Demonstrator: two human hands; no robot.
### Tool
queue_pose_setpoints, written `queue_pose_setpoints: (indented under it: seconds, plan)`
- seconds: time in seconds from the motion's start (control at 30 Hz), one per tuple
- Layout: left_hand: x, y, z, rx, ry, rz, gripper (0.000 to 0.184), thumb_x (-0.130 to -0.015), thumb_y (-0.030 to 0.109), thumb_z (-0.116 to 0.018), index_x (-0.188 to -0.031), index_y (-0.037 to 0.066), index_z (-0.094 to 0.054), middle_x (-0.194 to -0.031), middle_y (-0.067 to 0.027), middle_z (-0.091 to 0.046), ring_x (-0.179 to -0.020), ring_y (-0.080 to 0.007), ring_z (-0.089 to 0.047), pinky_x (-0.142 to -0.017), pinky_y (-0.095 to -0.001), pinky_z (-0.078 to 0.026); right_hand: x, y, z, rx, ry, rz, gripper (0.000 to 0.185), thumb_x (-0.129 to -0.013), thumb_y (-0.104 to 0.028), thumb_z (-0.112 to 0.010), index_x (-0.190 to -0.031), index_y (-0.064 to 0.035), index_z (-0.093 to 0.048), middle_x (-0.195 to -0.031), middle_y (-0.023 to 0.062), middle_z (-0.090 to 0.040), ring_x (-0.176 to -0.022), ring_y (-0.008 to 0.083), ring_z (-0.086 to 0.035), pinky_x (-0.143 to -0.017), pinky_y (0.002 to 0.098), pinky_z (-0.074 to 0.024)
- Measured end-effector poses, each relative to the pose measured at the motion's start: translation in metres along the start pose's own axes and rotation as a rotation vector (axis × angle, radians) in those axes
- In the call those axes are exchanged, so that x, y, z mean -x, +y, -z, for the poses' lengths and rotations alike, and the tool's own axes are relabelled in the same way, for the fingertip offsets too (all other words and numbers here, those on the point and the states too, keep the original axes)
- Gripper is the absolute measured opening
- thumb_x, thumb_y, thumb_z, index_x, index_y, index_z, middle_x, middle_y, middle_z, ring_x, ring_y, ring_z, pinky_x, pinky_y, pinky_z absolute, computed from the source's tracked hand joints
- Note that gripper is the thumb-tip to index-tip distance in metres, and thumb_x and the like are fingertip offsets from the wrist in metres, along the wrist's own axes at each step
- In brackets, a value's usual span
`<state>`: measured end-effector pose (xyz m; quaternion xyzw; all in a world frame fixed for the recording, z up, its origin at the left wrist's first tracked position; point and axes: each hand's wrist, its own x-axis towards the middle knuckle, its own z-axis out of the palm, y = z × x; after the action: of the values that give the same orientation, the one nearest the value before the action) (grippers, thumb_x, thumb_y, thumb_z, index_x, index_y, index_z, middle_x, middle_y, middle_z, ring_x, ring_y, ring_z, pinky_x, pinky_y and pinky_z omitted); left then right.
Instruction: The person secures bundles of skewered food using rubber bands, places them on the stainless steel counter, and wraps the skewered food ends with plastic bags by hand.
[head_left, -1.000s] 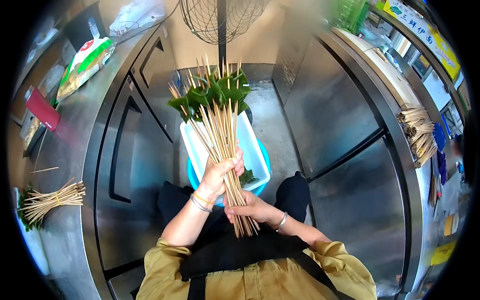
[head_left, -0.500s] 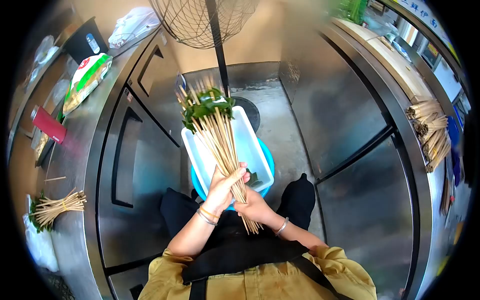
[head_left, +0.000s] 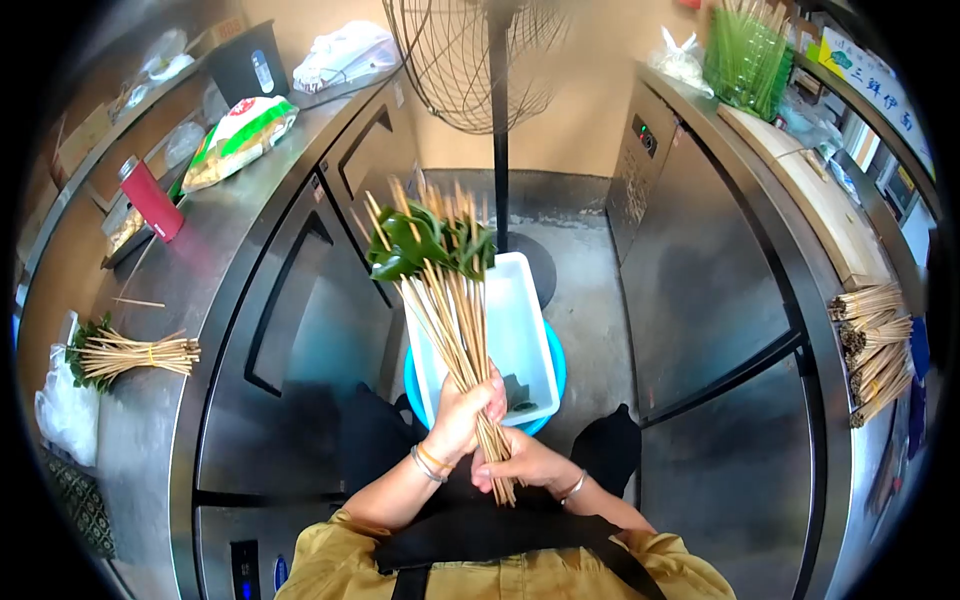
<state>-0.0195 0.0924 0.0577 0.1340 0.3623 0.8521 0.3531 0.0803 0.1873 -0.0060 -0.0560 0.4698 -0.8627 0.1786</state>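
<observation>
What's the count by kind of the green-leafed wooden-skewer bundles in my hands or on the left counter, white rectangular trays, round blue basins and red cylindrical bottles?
Green-leafed wooden-skewer bundles: 2
White rectangular tray: 1
Round blue basin: 1
Red cylindrical bottle: 1
Total: 5

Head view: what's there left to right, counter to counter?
Tied skewer bundle → left steel cabinet → left hand holding leafy skewers → right hand near their lower ends → right knee → right steel cabinet → stacked skewer bundles.
</observation>
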Motion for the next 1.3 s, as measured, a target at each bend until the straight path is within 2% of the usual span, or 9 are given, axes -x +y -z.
queue_pose_setpoints:
  seconds: [0.1,0.27,0.47,0.6,0.7,0.8,0.93,1.1,1.3]
  plan:
    - [-0.002,0.001,0.008,-0.102,-0.093,0.021,0.014,-0.084,0.003,-0.06,-0.09,0.0,-0.048,-0.07,-0.0062,-0.053,-0.055,-0.0132,-0.052,-0.05,-0.0259,-0.046,0.0,0.013,-0.018,0.108,0.271,0.073,0.024,-0.084,-0.004,-0.063,-0.103,-0.0022,-0.048,-0.074,0.0052,-0.059,-0.055,0.0103,-0.056,-0.051,0.0236,-0.0479]
    - [0.0,0.001,0.012,-0.128,-0.053,-0.041,0.054,-0.083,0.0,-0.065,-0.127,0.005,-0.035,-0.106,-0.0106,-0.053,-0.091,-0.02,-0.061,-0.082,-0.0333,-0.053,-0.01,0.018,-0.033,0.307,0.612,0.129,0.022,-0.084,-0.005,-0.06,-0.102,-0.0029,-0.048,-0.068,0.0014,-0.056,-0.052,0.0085,-0.054,-0.047,0.0231,-0.0453]
    - [-0.006,0.009,0.031,-0.169,-0.035,-0.062,0.043,-0.086,0.001,-0.063,-0.122,0.003,-0.039,-0.092,-0.0081,-0.057,-0.08,-0.0183,-0.063,-0.075,-0.0323,-0.055,-0.037,0.042,-0.024,1.103,0.949,0.368,0.038,-0.082,-0.011,-0.064,-0.117,-0.0038,-0.05,-0.071,0.0061,-0.059,-0.056,0.0118,-0.058,-0.052,0.0289,-0.0482]
    - [-0.01,0.022,0.047,-0.093,-0.051,-0.032,0.022,-0.088,0.004,-0.059,-0.107,0.003,-0.047,-0.075,-0.0046,-0.053,-0.061,-0.0134,-0.055,-0.058,-0.0281,-0.05,-0.049,0.018,-0.049,1.02,0.995,0.24,0.03,-0.082,-0.009,-0.067,-0.107,-0.0035,-0.053,-0.074,0.0044,-0.062,-0.06,0.0109,-0.059,-0.056,0.0285,-0.0492]
    - [-0.005,0.033,0.044,0.012,-0.133,0.03,0.006,-0.09,0.006,-0.052,-0.092,0.006,-0.046,-0.064,-0.0008,-0.042,-0.05,-0.0093,-0.041,-0.047,-0.0241,-0.039,-0.041,0.003,-0.047,0.353,0.442,0.076,0.024,-0.083,-0.007,-0.07,-0.102,-0.0019,-0.056,-0.089,0.0029,-0.066,-0.078,0.0104,-0.062,-0.071,0.0258,-0.0506]
    - [0.004,0.036,0.042,0.076,-0.184,0.114,0.007,-0.089,0.005,-0.051,-0.094,0.007,-0.046,-0.063,-0.0006,-0.04,-0.049,-0.0093,-0.039,-0.046,-0.0237,-0.037,-0.037,-0.001,-0.067,0.019,0.329,0.046,0.02,-0.085,-0.01,-0.069,-0.098,-0.0034,-0.055,-0.083,0.0039,-0.064,-0.072,0.0098,-0.061,-0.066,0.0232,-0.0497]
    - [0.012,0.036,0.056,0.121,-0.365,0.173,0.013,-0.086,0.007,-0.055,-0.094,0.008,-0.045,-0.064,-0.0009,-0.04,-0.048,-0.0092,-0.037,-0.044,-0.0236,-0.036,-0.044,0.028,-0.077,0.29,0.526,-0.003,0.019,-0.087,-0.015,-0.068,-0.096,-0.0064,-0.054,-0.066,-0.0006,-0.057,-0.05,0.007,-0.048,-0.047,0.0213,-0.0388]
    - [0.023,0.033,0.044,0.0,-0.188,0.068,0.024,-0.084,0.007,-0.059,-0.106,0.001,-0.049,-0.073,-0.0045,-0.054,-0.063,-0.0139,-0.054,-0.06,-0.0254,-0.047,-0.044,0.043,-0.079,0.325,0.754,0.154,0.015,-0.086,-0.008,-0.065,-0.097,-0.0062,-0.056,-0.071,0.0005,-0.058,-0.061,0.008,-0.054,-0.055,0.0231,-0.0446]
    - [0.035,0.003,0.067,-0.205,-0.25,0.016,0.012,-0.088,0.004,-0.058,-0.095,0.003,-0.049,-0.071,-0.0022,-0.05,-0.06,-0.0107,-0.049,-0.057,-0.0245,-0.043,-0.035,0.072,-0.046,0.702,0.711,0.276,0.023,-0.083,-0.006,-0.068,-0.103,-0.0015,-0.058,-0.087,0.0039,-0.065,-0.08,0.0098,-0.059,-0.071,0.028,-0.0496]
